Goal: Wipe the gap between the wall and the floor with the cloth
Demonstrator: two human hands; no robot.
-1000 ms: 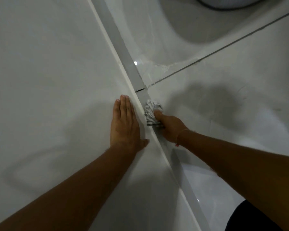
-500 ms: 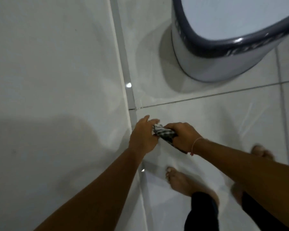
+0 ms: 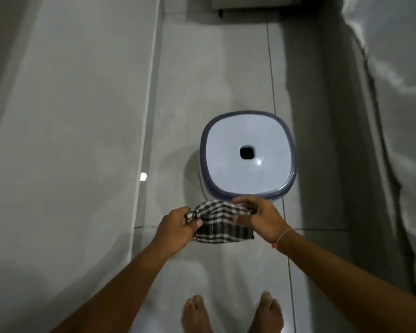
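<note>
2 hands share the checked cloth (image 3: pixel 222 222) in front of me: my left hand (image 3: pixel 175 228) pinches its left end between thumb and curled fingers, and my right hand (image 3: pixel 262 218) grips the right end, fingers bent over the top edge. It hangs folded between them, raised off the floor, black-and-white check, with no label or writing I can read. A thin wristband (image 3: pixel 282 236) with a pink bit sits on my right wrist.

Just beyond the cloth stands a plastic stool (image 3: pixel 247 155), pale seat with a grey-blue rim and a dark square hole at its centre; the cloth's top edge and my right fingers overlap its near rim in this view. I see no brand on it.

Below, my 2 bare feet (image 3: pixel 197 316) stand on the glossy pale floor tiles (image 3: pixel 226 80), crossed by thin dark grout lines. To the left rises the white wall (image 3: pixel 70 116), meeting the floor along a grey skirting strip (image 3: pixel 151 111), well left of the cloth. At far right hangs pale shiny fabric (image 3: pixel 399 80).
</note>
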